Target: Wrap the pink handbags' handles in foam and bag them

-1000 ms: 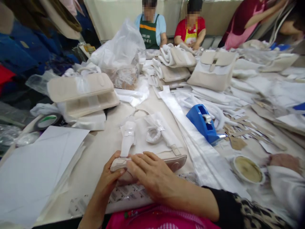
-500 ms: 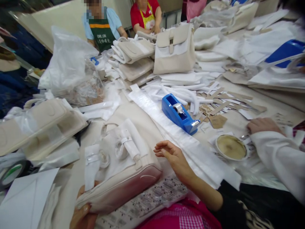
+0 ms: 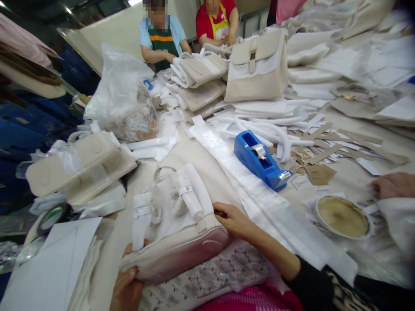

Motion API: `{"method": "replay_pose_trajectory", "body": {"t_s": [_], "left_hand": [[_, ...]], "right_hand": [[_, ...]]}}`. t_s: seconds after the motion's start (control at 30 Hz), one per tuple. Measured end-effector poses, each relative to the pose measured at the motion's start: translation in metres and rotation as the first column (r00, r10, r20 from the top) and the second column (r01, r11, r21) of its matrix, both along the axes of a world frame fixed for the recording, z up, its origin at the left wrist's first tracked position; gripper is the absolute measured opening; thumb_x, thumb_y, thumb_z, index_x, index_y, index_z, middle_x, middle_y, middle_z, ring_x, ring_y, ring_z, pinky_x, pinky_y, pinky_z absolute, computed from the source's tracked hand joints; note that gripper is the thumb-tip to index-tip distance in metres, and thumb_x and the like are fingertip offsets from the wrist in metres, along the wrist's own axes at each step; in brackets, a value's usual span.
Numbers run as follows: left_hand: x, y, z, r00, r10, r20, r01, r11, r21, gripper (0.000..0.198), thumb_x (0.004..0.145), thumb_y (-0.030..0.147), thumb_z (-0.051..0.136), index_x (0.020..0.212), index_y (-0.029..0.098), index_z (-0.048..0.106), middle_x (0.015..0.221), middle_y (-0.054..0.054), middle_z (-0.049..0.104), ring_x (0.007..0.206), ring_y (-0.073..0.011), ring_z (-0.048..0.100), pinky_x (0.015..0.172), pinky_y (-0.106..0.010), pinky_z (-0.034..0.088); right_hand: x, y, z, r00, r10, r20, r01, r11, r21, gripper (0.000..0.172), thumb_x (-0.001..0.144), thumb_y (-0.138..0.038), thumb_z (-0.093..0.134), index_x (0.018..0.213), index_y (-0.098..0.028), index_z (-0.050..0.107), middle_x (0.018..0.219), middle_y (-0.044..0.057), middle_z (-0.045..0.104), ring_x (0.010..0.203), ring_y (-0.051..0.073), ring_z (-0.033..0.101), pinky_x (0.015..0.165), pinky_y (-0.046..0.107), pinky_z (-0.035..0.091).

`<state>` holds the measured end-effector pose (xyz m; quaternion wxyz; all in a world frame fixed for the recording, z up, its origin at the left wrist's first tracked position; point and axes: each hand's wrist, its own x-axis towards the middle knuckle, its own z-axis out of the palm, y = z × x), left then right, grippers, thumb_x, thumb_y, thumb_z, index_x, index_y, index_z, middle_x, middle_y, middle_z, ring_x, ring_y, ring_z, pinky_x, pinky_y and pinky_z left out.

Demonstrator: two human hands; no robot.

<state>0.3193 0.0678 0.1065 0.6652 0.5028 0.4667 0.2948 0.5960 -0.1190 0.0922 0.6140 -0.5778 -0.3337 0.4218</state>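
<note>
A cream handbag (image 3: 177, 242) wrapped in white paper lies tilted at the near table edge. My left hand (image 3: 126, 287) grips its lower left corner from below, thumb on the bag's base. My right hand (image 3: 231, 219) holds the bag's right end, fingers curled against its side. A sheet of small printed stickers (image 3: 207, 276) lies under the bag. A blue tape dispenser (image 3: 261, 160) stands a little beyond my right hand.
Stacked cream bags in plastic (image 3: 81, 166) sit at left, with a tape roll (image 3: 52, 217) and white paper sheets (image 3: 48, 268). A long white strip (image 3: 259, 203), a round tin (image 3: 343, 217), card tags, another person's hand (image 3: 394, 185) at right. Other people work at the far side.
Both hands were flat on the bag's near edge. The bag got lifted and tilted; my right hand swung out to the right, then came back onto the bag's right end.
</note>
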Motion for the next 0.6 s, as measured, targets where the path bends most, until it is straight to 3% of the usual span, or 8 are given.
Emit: {"method": "replay_pose_trajectory", "body": {"t_s": [0.1, 0.2, 0.27, 0.3, 0.43, 0.53, 0.6], "left_hand": [[0.004, -0.001, 0.004, 0.999, -0.033, 0.034, 0.033, 0.999, -0.021, 0.063, 0.049, 0.047, 0.083, 0.104, 0.023, 0.062, 0.100, -0.003, 0.070, 0.094, -0.0275, 0.064, 0.077, -0.033, 0.056], [0.004, -0.001, 0.004, 0.996, -0.011, 0.093, 0.017, 0.998, -0.059, 0.065, 0.044, 0.043, 0.086, 0.100, 0.022, 0.061, 0.097, -0.003, 0.071, 0.089, -0.0249, 0.065, 0.075, -0.030, 0.055], [0.002, -0.001, 0.002, 0.990, 0.021, 0.142, -0.008, 0.996, -0.089, 0.066, 0.043, 0.040, 0.088, 0.101, 0.023, 0.060, 0.096, -0.003, 0.073, 0.090, -0.0245, 0.065, 0.077, -0.030, 0.054], [0.001, -0.002, 0.001, 0.986, 0.021, 0.167, -0.004, 0.995, -0.101, 0.066, 0.044, 0.039, 0.087, 0.101, 0.023, 0.059, 0.097, -0.003, 0.073, 0.091, -0.0248, 0.065, 0.079, -0.030, 0.054], [0.000, -0.005, 0.002, 0.964, -0.075, 0.256, 0.099, 0.992, -0.084, 0.055, 0.053, 0.036, 0.085, 0.098, 0.022, 0.057, 0.103, -0.006, 0.073, 0.093, -0.0239, 0.066, 0.081, -0.030, 0.052], [-0.001, -0.008, 0.004, 0.946, -0.127, 0.299, 0.149, 0.988, -0.051, 0.045, 0.058, 0.032, 0.082, 0.093, 0.021, 0.056, 0.100, -0.004, 0.072, 0.085, -0.0207, 0.066, 0.075, -0.027, 0.050], [-0.002, -0.008, 0.004, 0.937, -0.147, 0.316, 0.168, 0.985, -0.041, 0.039, 0.061, 0.030, 0.081, 0.090, 0.020, 0.056, 0.095, -0.003, 0.071, 0.082, -0.0196, 0.065, 0.074, -0.026, 0.049]], "right_hand": [[-0.008, -0.002, -0.006, 0.992, -0.083, -0.094, 0.085, 0.996, 0.012, 0.049, 0.083, -0.021, 0.057, 0.132, -0.021, 0.051, 0.101, 0.006, 0.068, 0.086, 0.018, 0.065, 0.075, 0.030, 0.052], [-0.012, -0.005, -0.003, 0.975, -0.192, 0.109, 0.182, 0.979, 0.091, 0.072, 0.083, -0.016, 0.054, 0.148, -0.028, 0.026, 0.138, 0.013, 0.050, 0.096, 0.017, 0.062, 0.072, 0.028, 0.053], [-0.010, -0.005, 0.004, 0.936, -0.180, 0.303, 0.127, 0.975, 0.185, 0.062, 0.085, -0.013, 0.051, 0.142, -0.030, 0.037, 0.151, 0.011, 0.034, 0.110, 0.019, 0.058, 0.076, 0.029, 0.052], [-0.009, -0.005, 0.008, 0.913, -0.163, 0.373, 0.086, 0.973, 0.213, 0.054, 0.085, -0.011, 0.049, 0.135, -0.030, 0.046, 0.151, 0.009, 0.035, 0.115, 0.020, 0.055, 0.077, 0.028, 0.052], [0.000, -0.009, 0.024, 0.859, -0.108, 0.501, 0.013, 0.982, 0.189, 0.033, 0.087, -0.012, 0.047, 0.113, -0.026, 0.063, 0.126, 0.006, 0.057, 0.118, 0.020, 0.054, 0.083, 0.029, 0.051], [0.003, -0.020, 0.032, 0.867, -0.002, 0.499, -0.043, 0.996, 0.080, 0.034, 0.094, -0.024, 0.042, 0.121, -0.026, 0.062, 0.129, 0.006, 0.059, 0.125, 0.021, 0.051, 0.106, 0.037, 0.041], [0.000, -0.027, 0.035, 0.887, 0.045, 0.459, -0.056, 0.998, 0.011, 0.041, 0.094, -0.034, 0.042, 0.132, -0.025, 0.055, 0.136, 0.007, 0.055, 0.131, 0.024, 0.047, 0.110, 0.040, 0.037]]}}
